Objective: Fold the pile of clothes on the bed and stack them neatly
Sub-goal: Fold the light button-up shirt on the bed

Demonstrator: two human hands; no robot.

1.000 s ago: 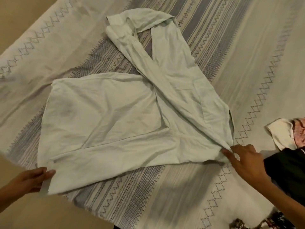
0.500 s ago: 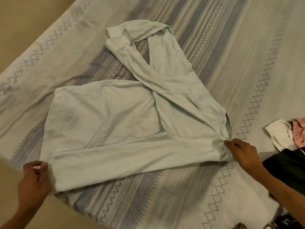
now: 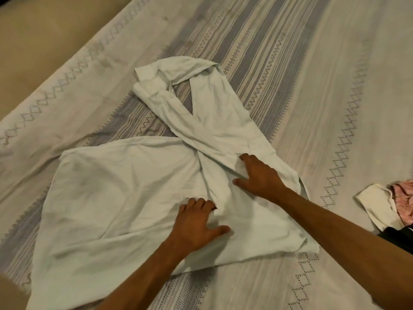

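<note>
Left hand (image 3: 196,222) lying nearest, palm down on pale shirt (image 3: 116,186), fingertips curling into crease, thumb spread; pinching or only pressing, cannot tell. Right hand (image 3: 260,175) resting just beyond, fingers spread flat, pressing crossed front panel. Shirt lying partly folded on patterned bedspread (image 3: 312,86), collar (image 3: 169,72) pointing away. At right edge, cream garment (image 3: 375,202), pink garment (image 3: 404,195), black garment (image 3: 397,237) lying bunched together, apart from shirt.
</note>
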